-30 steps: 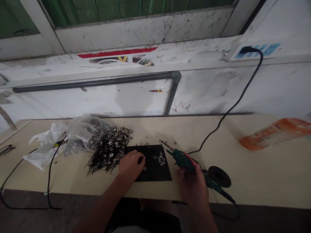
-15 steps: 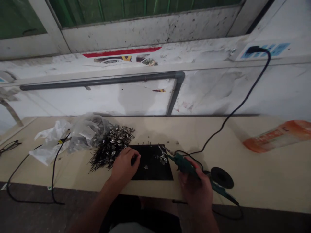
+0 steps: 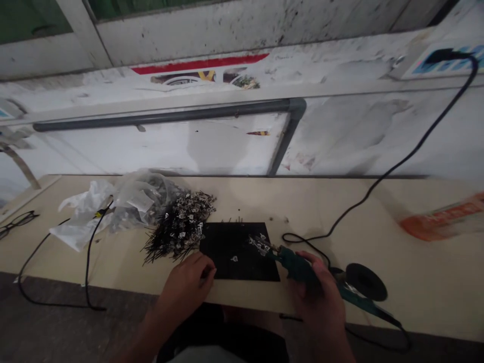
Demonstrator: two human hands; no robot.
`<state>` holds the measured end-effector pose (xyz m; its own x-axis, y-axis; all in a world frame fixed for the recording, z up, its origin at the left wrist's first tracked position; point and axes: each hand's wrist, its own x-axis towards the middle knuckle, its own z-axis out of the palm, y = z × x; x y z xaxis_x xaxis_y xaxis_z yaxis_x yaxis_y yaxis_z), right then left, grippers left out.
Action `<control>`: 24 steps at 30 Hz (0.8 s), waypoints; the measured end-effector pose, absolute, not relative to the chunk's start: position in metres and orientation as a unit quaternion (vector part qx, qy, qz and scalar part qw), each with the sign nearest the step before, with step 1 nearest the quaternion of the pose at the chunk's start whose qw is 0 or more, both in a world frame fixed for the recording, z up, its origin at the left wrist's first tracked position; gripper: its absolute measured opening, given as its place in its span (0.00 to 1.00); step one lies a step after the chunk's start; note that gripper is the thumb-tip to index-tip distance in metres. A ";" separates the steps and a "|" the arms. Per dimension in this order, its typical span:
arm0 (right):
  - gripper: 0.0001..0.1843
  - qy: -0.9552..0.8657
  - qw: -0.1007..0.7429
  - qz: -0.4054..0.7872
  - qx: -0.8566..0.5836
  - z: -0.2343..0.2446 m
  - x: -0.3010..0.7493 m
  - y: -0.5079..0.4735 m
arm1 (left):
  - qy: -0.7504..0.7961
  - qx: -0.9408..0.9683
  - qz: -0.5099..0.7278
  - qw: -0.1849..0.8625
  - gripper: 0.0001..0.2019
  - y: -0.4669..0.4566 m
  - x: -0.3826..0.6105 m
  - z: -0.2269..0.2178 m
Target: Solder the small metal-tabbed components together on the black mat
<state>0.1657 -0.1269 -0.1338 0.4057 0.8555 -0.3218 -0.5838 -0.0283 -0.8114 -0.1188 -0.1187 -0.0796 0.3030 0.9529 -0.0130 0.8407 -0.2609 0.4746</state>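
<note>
My right hand (image 3: pixel 321 297) is wrapped round a green soldering gun (image 3: pixel 302 267), whose tip points left over the black mat (image 3: pixel 227 272). Several small shiny metal pieces (image 3: pixel 259 245) lie by the tip, and one more metal piece (image 3: pixel 234 258) sits alone nearer the mat's front. At the mat's front left corner, my left hand (image 3: pixel 191 280) has its fingers curled and pressed together; what they hold, if anything, is hidden. Just beyond that hand spreads a heap of black-stemmed parts with metal ends (image 3: pixel 185 222).
Clear plastic bags (image 3: pixel 139 196) lie behind the heap. A black reel (image 3: pixel 366 281) is beside the soldering gun. Its black cord (image 3: pixel 381 176) runs up to a wall socket. An orange-labelled bottle (image 3: pixel 438 219) lies at the right, and eyeglasses (image 3: pixel 18 222) at the far left.
My left hand has drawn back from over the mat to its front left corner. The soldering gun's tip has come down slightly among the metal pieces. The whole view has shifted a little.
</note>
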 end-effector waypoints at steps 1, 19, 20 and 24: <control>0.22 -0.134 0.687 0.521 -0.489 -0.134 0.165 -0.127 | 0.588 0.773 0.152 0.186 0.04 -0.116 -0.116 -0.080; 0.25 -0.132 0.688 0.532 -0.476 -0.120 0.163 -0.123 | 0.599 0.771 0.092 0.197 0.08 -0.089 -0.062 -0.085; 0.26 -0.134 0.691 0.530 -0.473 -0.120 0.163 -0.122 | 0.602 0.768 0.086 0.199 0.08 -0.087 -0.061 -0.084; 0.24 -0.154 0.698 0.526 -0.461 -0.122 0.163 -0.121 | 0.610 0.762 0.076 0.206 0.08 -0.084 -0.060 -0.084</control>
<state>0.1630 -0.1215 -0.1218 0.3994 0.8763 -0.2694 -0.5927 0.0227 -0.8051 -0.0602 -0.0839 -0.0836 0.2446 0.9601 -0.1355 0.8977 -0.1714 0.4059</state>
